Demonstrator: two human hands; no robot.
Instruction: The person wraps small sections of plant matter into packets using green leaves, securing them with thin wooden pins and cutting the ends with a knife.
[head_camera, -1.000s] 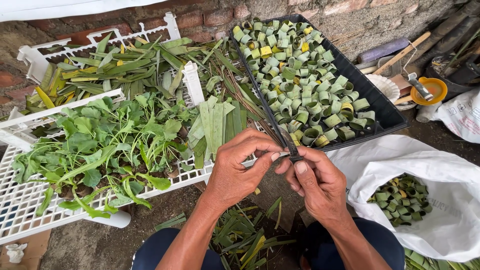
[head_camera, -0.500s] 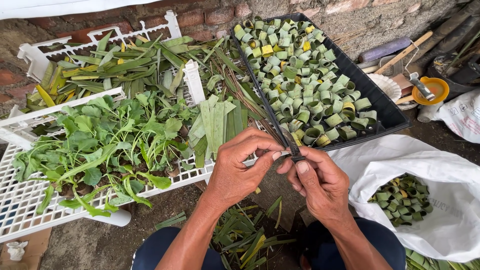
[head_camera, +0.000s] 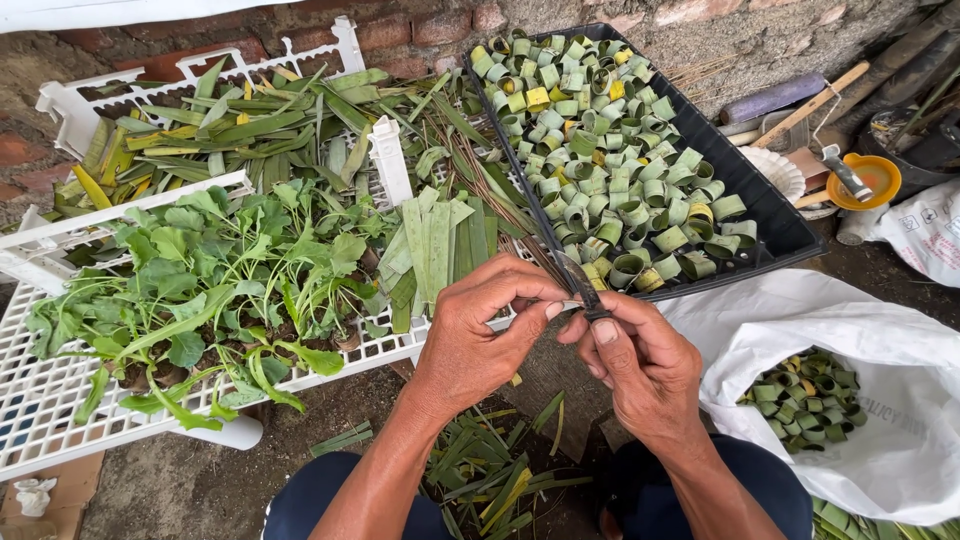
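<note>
While both hands sit close together low in the middle of the shot, the left hand (head_camera: 480, 345) and right hand (head_camera: 640, 365) are pinched on the near end of a thin dark leaf strip (head_camera: 545, 225), fingertips nearly touching, and the strip runs up and away along the tray edge. Right below the hands there's a scatter of green leaf trimmings (head_camera: 490, 480) on the ground. To the right, a white sack (head_camera: 900, 440) holds rolled leaf rings. Left of the hands, a white plastic rack (head_camera: 60, 400) carries leafy seedlings (head_camera: 220, 280) and a stack of cut leaf pieces (head_camera: 435, 245). Further back, a black tray (head_camera: 765, 215) packed with green leaf rings (head_camera: 600, 150), and long leaves (head_camera: 250, 125) piled against the brick wall
</note>
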